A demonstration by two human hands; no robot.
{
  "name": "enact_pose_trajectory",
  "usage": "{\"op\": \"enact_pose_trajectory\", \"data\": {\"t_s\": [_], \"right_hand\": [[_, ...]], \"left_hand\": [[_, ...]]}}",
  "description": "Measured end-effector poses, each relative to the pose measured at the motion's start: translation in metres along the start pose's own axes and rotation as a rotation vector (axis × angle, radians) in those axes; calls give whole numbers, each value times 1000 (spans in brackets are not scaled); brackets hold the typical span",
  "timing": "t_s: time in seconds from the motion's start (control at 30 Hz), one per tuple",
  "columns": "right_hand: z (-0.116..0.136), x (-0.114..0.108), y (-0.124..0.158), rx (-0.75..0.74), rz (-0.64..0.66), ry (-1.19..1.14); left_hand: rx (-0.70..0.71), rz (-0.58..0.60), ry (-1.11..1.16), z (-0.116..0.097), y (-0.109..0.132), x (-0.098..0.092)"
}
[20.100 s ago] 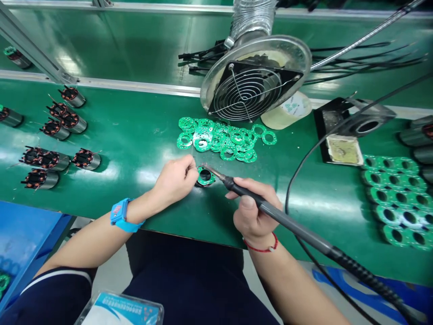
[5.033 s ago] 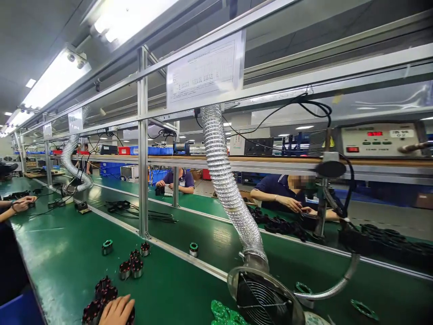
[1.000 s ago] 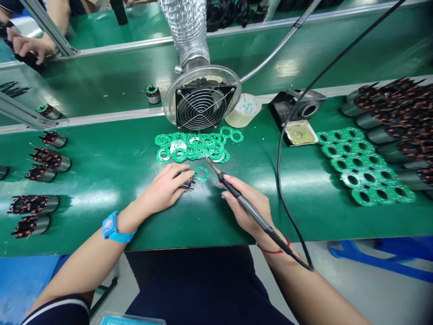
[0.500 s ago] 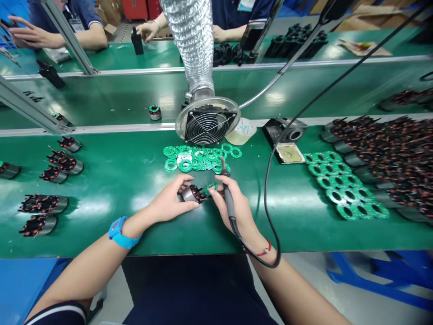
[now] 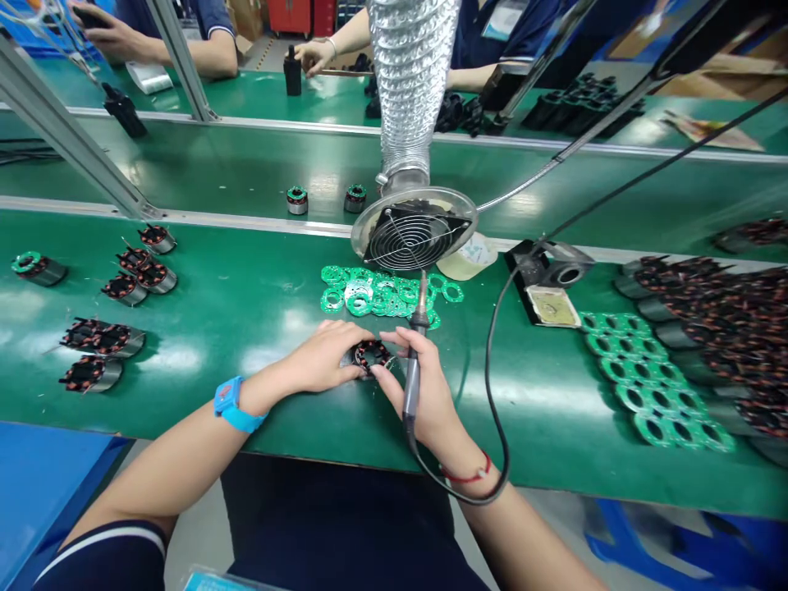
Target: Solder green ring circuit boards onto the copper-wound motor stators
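Note:
My left hand (image 5: 326, 359) is wrapped round the side of a motor stator (image 5: 372, 355) with dark and copper windings. The stator rests on the green mat with its windings facing up. A soldering iron (image 5: 412, 382) is held in my right hand (image 5: 424, 377), its tip pointing up and away from me. The thumb and forefinger of that hand are at the stator's right side; a green ring board is hardly visible there. Just beyond my hands lies a pile of green ring boards (image 5: 385, 294).
A fume fan (image 5: 410, 238) hangs over the pile. To the right stand an iron holder (image 5: 551, 267), a sheet of ring boards (image 5: 652, 377) and many stators (image 5: 707, 328). More stators (image 5: 92, 373) are at left. The iron's cable loops by my right wrist. People sit across.
The view has shifted. The stator has turned so its windings face up, and the green ring board between my hands has moved against it and is mostly hidden.

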State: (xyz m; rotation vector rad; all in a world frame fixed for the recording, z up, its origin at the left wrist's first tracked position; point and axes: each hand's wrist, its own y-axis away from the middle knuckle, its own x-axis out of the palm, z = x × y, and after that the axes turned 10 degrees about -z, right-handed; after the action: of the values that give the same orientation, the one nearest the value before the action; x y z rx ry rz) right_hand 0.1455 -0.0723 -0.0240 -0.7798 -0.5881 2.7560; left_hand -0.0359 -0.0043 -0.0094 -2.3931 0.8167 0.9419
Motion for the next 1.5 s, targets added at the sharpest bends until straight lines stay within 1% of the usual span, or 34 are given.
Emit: {"op": "enact_pose_trajectory", "data": {"t_s": [0.07,0.13,0.2,0.3,0.37,0.47,0.57,0.7,0.8,0.93,1.03,1.13,1.23,1.3,1.37,1.5], "right_hand": [[1,-3,6,-29,43,135],[1,-6,11,-3,119,207],[0,-11,13,53,192,237],[-2,-21,12,158,267,235],[-3,-28,9,195,271,220],[-4,-35,3,184,225,209],[-3,-33,-5,85,157,236],[4,-21,-15,-153,87,391],[11,-11,-21,-268,109,528],[18,-2,-23,-327,148,644],[16,2,-22,-320,138,607],[9,5,-18,-281,38,498],[4,5,-11,-203,-41,455],[1,5,-6,-158,-32,427],[-1,3,-1,-156,-4,365],[-8,-2,5,-199,27,263]], "left_hand": [[-10,24,44,-1,1,-3],[-36,28,59,-2,1,-4],[-60,14,18,-5,1,-2],[-42,17,-69,-9,2,1],[-21,47,-70,-10,2,0],[-25,74,-11,-9,3,-5],[-37,61,39,-7,3,-10],[-59,2,88,-2,1,-9],[-59,-61,60,4,-2,-3],[-41,-82,-11,7,-5,8],[-55,-113,-30,8,-6,13],[-55,-133,-18,8,-5,13],[-40,-158,51,7,-4,10],[-36,-175,122,3,-4,9],[-33,-178,156,-1,-6,10],[-32,-182,47,-12,-10,18]]}}
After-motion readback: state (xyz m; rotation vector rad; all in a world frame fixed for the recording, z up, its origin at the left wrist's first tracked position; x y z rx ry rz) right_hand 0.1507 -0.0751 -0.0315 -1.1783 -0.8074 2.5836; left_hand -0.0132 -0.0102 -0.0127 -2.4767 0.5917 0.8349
